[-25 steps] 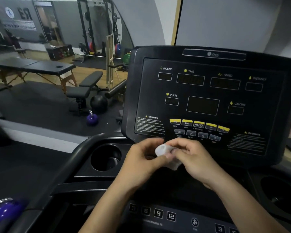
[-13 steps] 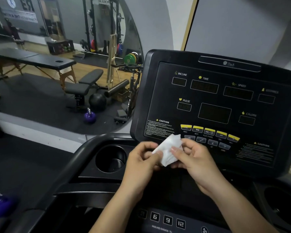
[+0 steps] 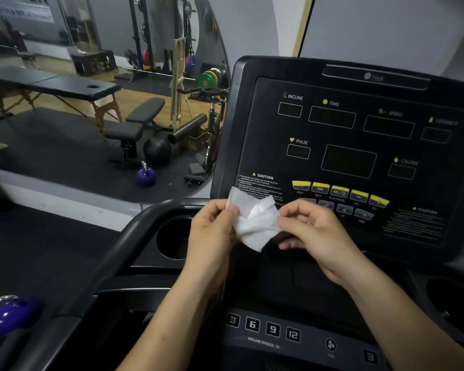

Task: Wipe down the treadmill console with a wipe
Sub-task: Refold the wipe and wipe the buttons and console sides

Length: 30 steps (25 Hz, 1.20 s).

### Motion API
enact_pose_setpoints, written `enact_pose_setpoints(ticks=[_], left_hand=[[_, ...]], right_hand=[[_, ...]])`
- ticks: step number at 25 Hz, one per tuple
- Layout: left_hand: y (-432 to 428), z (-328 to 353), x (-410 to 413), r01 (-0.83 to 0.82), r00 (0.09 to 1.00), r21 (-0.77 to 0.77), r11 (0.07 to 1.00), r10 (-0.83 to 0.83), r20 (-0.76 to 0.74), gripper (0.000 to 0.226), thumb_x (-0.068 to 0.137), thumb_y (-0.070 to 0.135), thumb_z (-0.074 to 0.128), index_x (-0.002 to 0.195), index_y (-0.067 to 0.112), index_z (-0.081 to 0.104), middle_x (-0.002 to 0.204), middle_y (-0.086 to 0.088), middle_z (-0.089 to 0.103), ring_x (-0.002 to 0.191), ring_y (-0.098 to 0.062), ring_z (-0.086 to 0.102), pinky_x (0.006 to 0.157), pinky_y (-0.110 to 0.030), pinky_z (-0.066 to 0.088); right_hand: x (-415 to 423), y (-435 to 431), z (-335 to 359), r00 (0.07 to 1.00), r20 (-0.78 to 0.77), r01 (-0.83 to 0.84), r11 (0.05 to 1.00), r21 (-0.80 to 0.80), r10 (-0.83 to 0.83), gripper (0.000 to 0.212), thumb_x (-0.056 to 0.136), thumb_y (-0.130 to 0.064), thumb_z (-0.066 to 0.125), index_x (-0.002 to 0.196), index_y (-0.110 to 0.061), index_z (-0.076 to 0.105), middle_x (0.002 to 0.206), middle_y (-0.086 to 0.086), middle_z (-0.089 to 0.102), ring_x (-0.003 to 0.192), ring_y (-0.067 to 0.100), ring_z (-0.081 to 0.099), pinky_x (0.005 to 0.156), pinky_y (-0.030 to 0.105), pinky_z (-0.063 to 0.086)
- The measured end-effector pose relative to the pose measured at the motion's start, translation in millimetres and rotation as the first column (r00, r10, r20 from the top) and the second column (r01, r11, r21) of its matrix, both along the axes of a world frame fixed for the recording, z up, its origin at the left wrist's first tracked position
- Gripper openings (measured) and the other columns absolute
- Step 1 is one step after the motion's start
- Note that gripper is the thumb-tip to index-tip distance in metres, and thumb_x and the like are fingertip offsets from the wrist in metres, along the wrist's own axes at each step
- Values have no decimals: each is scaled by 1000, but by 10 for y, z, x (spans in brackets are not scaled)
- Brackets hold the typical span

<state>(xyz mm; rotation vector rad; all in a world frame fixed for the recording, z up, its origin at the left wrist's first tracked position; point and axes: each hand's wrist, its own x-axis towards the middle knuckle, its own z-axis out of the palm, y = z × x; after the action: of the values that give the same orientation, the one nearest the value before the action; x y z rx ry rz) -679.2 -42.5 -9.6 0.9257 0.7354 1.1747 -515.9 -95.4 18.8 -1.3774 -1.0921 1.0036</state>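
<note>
L fingers (image 3: 232, 210): thumb + forefinger pinch the left edge of the wipe (image 3: 255, 220), the rest curl in behind it. R fingers (image 3: 287, 210): thumb + forefinger pinch the right edge, the other fingers are bent loosely underneath. The wipe's white, creased and half opened, pulled between my left hand (image 3: 212, 231) and right hand (image 3: 314, 231), w/ one corner sticking up and another hanging down. I hold it in front of the console (image 3: 359, 156), at its lower left corner, where it covers part of the CAUTION label (image 3: 263, 176); can't tell if it touches the panel. Both forearms come in from the near edge, bare. Console is black, tilted back, all display windows dark, w/ a row of yellow buttons (image 3: 339, 191) just right of the wipe and above my R hand. Nearer me, below my wrists, are the incline buttons (image 3: 263, 328) marked 3, 6, 9, 12 and a fan button (image 3: 330, 344). Left cup holder (image 3: 176, 236) is just beside my L hand, the right cup holder (image 3: 453, 303) is well apart at the right edge. A purple kettlebell (image 3: 8, 314) sits blurred near left. Far left, what looks like an arched mirror (image 3: 65, 162) shows a massage table (image 3: 65, 87), a bench (image 3: 137, 121), a black ball (image 3: 157, 151) and another purple kettlebell.
</note>
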Motion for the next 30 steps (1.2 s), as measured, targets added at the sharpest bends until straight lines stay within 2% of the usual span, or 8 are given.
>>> enact_pose_setpoints(ticks=[3,8,15,20,24,26,28,30], left_hand=[[28,80,76,42,994,122,992,-30,-101,20,86,8,59,72,20,68,76,-8,67,69,-16,60,66,-29,49],[72,225,142,172,917,442,880,20,-398,15,80,10,66,74,22,73,81,2,72,78,-8,66,73,-24,50],[153,328,160,105,909,513,852,127,-396,17,87,15,56,78,24,67,73,11,66,68,-2,58,63,-16,45],[203,238,162,71,871,431,900,155,-466,31,92,4,41,80,31,51,69,13,52,61,-4,42,57,-22,35],[178,259,150,38,856,498,866,229,-464,23,92,6,45,86,26,53,73,5,59,62,-4,47,56,-21,38],[221,334,142,74,868,509,857,196,-457,18,93,11,53,86,26,59,75,6,65,64,-3,52,59,-20,42],[270,426,212,169,895,442,881,51,-443,10,92,19,61,91,27,66,79,5,69,69,-4,60,60,-18,48],[272,467,324,287,923,126,950,-239,-303,25,95,43,59,107,22,67,95,-4,73,85,-16,68,69,-28,55]], right_hand=[[-2,7,33,999,-40,36,999,13,-35,10,89,-16,66,98,-17,69,97,6,73,91,20,68,74,34,57],[16,-14,135,947,321,-69,980,186,6,26,80,-25,78,104,-25,71,101,-5,73,98,9,68,88,32,54],[120,-30,146,789,612,11,997,79,-57,22,84,-8,56,86,-21,74,77,-5,71,77,13,66,70,31,50],[195,-41,224,964,173,184,976,115,-202,26,88,-5,53,86,-22,73,90,-9,73,87,11,67,80,34,54],[271,-125,222,926,300,188,968,165,-231,23,92,-11,55,88,-27,71,70,-8,71,54,3,60,48,20,45],[343,-195,262,955,296,23,1000,5,-23,7,91,-21,64,88,-21,70,66,-5,70,50,1,60,42,14,43],[349,-225,282,952,208,-195,968,-160,227,17,88,-25,69,96,-9,69,79,7,75,64,18,72,53,25,52],[325,-224,279,972,124,-185,976,-116,199,20,88,-25,68,96,-7,69,89,12,75,81,25,73,70,34,55]])
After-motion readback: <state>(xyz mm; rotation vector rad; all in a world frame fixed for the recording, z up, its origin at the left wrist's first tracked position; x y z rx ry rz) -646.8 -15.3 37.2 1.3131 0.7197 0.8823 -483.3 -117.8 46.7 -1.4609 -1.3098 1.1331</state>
